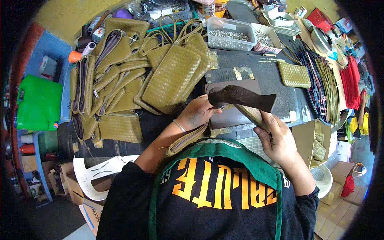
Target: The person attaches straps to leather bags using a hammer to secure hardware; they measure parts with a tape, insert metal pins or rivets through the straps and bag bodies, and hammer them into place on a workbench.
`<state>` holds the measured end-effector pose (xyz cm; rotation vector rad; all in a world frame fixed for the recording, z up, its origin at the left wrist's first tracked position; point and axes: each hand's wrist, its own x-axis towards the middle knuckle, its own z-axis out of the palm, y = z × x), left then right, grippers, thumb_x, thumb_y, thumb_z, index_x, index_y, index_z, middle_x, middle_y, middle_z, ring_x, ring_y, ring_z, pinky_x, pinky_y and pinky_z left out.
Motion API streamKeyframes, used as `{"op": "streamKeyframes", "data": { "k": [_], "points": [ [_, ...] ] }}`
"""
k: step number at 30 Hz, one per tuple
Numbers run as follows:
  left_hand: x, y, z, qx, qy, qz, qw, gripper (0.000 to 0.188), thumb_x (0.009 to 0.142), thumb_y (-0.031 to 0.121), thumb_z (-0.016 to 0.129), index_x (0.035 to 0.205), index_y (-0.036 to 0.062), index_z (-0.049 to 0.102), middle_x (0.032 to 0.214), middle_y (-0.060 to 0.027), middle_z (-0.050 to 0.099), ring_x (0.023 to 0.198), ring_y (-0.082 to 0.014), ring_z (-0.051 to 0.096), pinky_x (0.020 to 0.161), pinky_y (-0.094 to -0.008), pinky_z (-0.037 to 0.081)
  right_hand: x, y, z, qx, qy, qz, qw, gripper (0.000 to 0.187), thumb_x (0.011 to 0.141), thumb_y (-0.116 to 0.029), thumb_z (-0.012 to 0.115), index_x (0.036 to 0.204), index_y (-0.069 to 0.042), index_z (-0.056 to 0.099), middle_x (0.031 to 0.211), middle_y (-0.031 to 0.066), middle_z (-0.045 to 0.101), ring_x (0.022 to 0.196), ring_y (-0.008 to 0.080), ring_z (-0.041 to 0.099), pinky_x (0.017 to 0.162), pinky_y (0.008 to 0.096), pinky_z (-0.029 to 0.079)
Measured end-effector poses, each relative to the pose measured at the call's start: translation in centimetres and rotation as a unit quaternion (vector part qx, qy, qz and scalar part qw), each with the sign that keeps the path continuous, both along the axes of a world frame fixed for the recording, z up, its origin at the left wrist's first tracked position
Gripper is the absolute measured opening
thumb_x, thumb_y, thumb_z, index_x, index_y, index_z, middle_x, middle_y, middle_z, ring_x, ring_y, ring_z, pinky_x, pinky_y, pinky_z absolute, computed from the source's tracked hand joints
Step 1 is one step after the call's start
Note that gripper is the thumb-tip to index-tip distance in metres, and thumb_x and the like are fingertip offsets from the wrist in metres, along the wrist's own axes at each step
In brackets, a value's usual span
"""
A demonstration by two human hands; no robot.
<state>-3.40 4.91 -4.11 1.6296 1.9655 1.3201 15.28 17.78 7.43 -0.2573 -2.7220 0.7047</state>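
My right hand (275,138) is wrapped round the handle of a hammer (242,99). The dark metal head is raised over the work block, close to my left fingertips. My left hand (197,114) is closed in a pinch at the block's edge; the hammer head hides what the fingers hold, if anything. Below my left wrist, an olive woven zip pouch (187,141) lies against my apron, partly covered by it. Under both hands is a grey-brown flat block (230,119) on the dark table (276,94).
Olive pouches (120,94) are heaped at left, beside strapped flat bags (172,78). Behind stand a clear tub (228,36) and a checked box (266,38) of small metal pieces. One pouch (294,74) and cord bundles (320,84) lie right. Another person's arm (362,108) shows far right.
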Motion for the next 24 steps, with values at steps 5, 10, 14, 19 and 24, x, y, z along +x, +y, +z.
{"op": "streamKeyframes", "data": {
  "k": [5,10,14,19,24],
  "points": [
    [-0.4,-0.1,-0.1,-0.001,-0.042,-0.042,0.998,0.025,0.072,0.017,0.065,0.093,0.0059,0.057,0.089,-0.0114,0.059,0.082,-0.0273,0.057,0.072,-0.0324,0.045,-0.1,0.5,-0.2,-0.022,-0.058,-0.007,0.998,0.053,0.077,-0.015,0.059,0.126,-0.014,0.038,0.075,0.0140,0.056,0.065,0.0311,0.057,0.058,0.0373,0.046],
    [-0.4,-0.4,0.1,0.030,0.005,-0.021,0.999,0.023,0.073,0.015,0.064,0.090,0.0006,0.057,0.089,-0.0124,0.059,0.083,-0.0267,0.056,0.074,-0.0323,0.045,0.8,2.8,3.4,-0.288,0.210,-0.072,0.931,0.028,0.086,-0.007,0.045,0.111,0.005,0.045,0.088,0.0173,0.057,0.065,0.0182,0.054,0.060,0.0287,0.043],
    [-0.2,-0.2,-0.3,0.056,-0.019,-0.032,0.998,0.025,0.071,0.012,0.064,0.092,0.0006,0.057,0.093,-0.0125,0.059,0.086,-0.0275,0.056,0.075,-0.0336,0.044,-0.2,2.6,4.4,-0.112,0.282,0.101,0.947,0.034,0.086,-0.020,0.045,0.114,0.000,0.043,0.079,0.0144,0.056,0.066,0.0219,0.055,0.058,0.0312,0.043],
    [0.0,0.0,0.2,0.079,-0.010,-0.043,0.996,0.021,0.069,0.008,0.064,0.087,0.0008,0.058,0.089,-0.0129,0.059,0.084,-0.0295,0.056,0.075,-0.0344,0.044,0.4,1.3,1.0,-0.015,-0.085,-0.024,0.996,0.052,0.080,-0.014,0.057,0.128,-0.011,0.036,0.087,0.0207,0.057,0.073,0.0362,0.056,0.067,0.0364,0.045],
    [-0.4,-0.7,-0.2,0.038,-0.020,-0.014,0.999,0.019,0.072,0.009,0.065,0.088,0.0025,0.059,0.088,-0.0093,0.059,0.081,-0.0242,0.057,0.073,-0.0301,0.045,-1.4,5.5,0.3,-0.004,0.104,-0.146,0.984,0.047,0.083,-0.012,0.053,0.128,-0.013,0.037,0.112,0.0196,0.052,0.100,0.0315,0.054,0.081,0.0333,0.043]
  ]
}}
